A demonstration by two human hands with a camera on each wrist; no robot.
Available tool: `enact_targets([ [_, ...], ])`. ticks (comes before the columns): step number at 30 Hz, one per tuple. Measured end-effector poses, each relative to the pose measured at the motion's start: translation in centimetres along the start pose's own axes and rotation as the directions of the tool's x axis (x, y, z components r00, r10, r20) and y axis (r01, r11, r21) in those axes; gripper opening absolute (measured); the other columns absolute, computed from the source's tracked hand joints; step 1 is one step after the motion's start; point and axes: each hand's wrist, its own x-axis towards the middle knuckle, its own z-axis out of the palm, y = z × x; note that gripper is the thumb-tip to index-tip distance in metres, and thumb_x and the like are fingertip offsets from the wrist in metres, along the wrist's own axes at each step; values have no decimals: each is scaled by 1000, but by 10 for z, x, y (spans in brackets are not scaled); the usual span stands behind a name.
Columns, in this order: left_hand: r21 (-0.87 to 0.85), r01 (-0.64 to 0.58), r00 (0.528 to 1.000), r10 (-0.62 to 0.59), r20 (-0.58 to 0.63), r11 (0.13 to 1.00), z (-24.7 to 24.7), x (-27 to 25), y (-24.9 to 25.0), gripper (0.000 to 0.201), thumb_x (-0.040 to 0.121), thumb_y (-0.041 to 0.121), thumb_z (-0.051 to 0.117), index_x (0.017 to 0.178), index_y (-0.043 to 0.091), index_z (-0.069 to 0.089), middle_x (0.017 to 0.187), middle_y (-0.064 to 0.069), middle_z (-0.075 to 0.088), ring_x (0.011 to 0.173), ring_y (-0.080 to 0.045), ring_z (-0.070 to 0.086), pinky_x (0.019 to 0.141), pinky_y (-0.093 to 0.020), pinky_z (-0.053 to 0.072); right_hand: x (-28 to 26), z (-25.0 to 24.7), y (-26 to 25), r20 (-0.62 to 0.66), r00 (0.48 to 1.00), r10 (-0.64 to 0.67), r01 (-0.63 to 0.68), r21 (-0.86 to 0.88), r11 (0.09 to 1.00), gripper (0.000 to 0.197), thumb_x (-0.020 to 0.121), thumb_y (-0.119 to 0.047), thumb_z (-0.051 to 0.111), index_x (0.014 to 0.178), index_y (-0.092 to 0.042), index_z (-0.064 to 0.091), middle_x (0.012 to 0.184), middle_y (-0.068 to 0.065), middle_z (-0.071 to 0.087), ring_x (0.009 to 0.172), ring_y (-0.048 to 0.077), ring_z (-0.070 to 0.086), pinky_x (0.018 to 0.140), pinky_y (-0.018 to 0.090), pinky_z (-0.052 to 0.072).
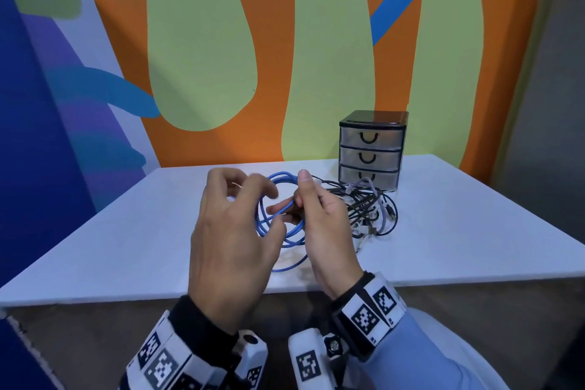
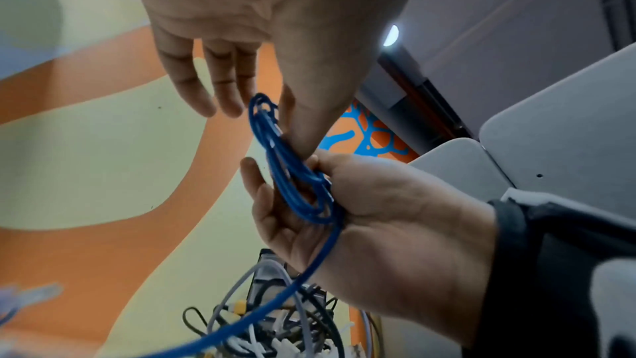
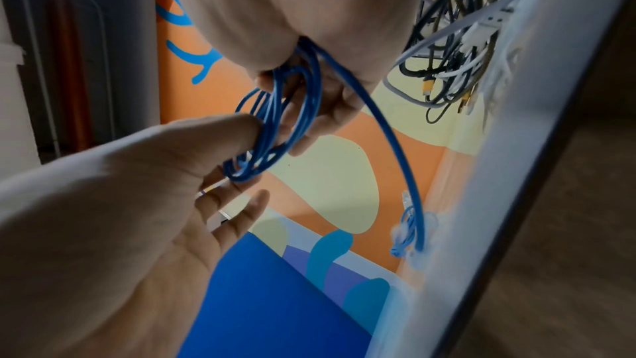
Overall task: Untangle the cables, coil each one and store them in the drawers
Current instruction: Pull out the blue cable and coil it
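Note:
A blue cable (image 1: 292, 242) is wound into a small coil of several loops and held above the white table (image 1: 126, 247). My right hand (image 1: 294, 199) grips one side of the coil (image 2: 292, 173) with its fingers curled through the loops. My left hand (image 1: 270, 210) pinches the opposite side between thumb and forefinger, its other fingers spread loosely. A loose tail of the blue cable (image 3: 389, 146) hangs from the coil to the tabletop, ending in a clear plug (image 3: 407, 198). The black three-drawer unit (image 1: 370, 152) stands at the back right with all its drawers shut.
A tangle of black, white and grey cables (image 1: 370, 212) lies on the table in front of the drawer unit, just right of my hands. A painted wall rises behind the table. The table's near edge runs just under my wrists.

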Motion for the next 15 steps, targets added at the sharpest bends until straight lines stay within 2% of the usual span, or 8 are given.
enact_targets([
  [2, 143, -35, 999, 30, 42, 989, -3, 2, 1, 24, 81, 22, 86, 99, 30, 72, 122, 1, 49, 107, -23, 56, 69, -41, 55, 0, 0, 0, 21, 1000, -6, 7, -28, 1000, 48, 108, -48, 49, 72, -15, 48, 73, 11, 70, 77, 28, 68, 79, 36, 54],
  [4, 210, -75, 995, 59, 83, 975, -3, 2, 1, 14, 84, 24, 86, 95, 29, 78, 121, -2, 54, 105, -27, 58, 65, -40, 53, 2, -1, 2, 21, 1000, -3, 4, -46, 999, 48, 107, -51, 51, 72, -18, 48, 72, 13, 59, 73, 27, 59, 75, 42, 50],
  [7, 203, -122, 991, 110, 72, 972, 0, 4, -3, 5, 89, 22, 82, 93, 26, 81, 115, -2, 59, 99, -27, 60, 62, -38, 52, 5, -3, 1, 19, 999, 49, -48, -45, 998, 47, 107, -51, 49, 74, -18, 47, 73, 13, 53, 69, 22, 49, 61, 31, 41],
  [10, 222, -167, 986, 158, 56, 961, 6, 4, -9, 8, 93, 19, 78, 100, 23, 80, 116, -5, 64, 100, -30, 61, 61, -40, 53, 8, -6, -4, 24, 995, 95, -94, -36, 995, 45, 109, -47, 47, 79, -14, 46, 67, 8, 57, 59, 19, 53, 50, 19, 40],
  [13, 251, -226, 974, 211, 87, 941, 13, 3, -13, 22, 91, 13, 79, 110, 24, 79, 123, -9, 66, 103, -34, 62, 61, -41, 54, 12, -9, -7, 28, 994, 110, -108, -68, 992, 44, 109, -45, 47, 80, -12, 47, 60, -2, 57, 57, 16, 53, 48, 17, 41],
  [15, 219, -240, 970, 227, 82, 946, 16, 6, -14, 27, 89, 9, 79, 111, 25, 80, 128, -10, 65, 106, -35, 63, 60, -43, 56, 15, -10, -9, 32, 992, 119, -117, -69, 991, 43, 109, -45, 47, 82, -11, 49, 61, -3, 52, 57, 15, 49, 49, 16, 40],
])
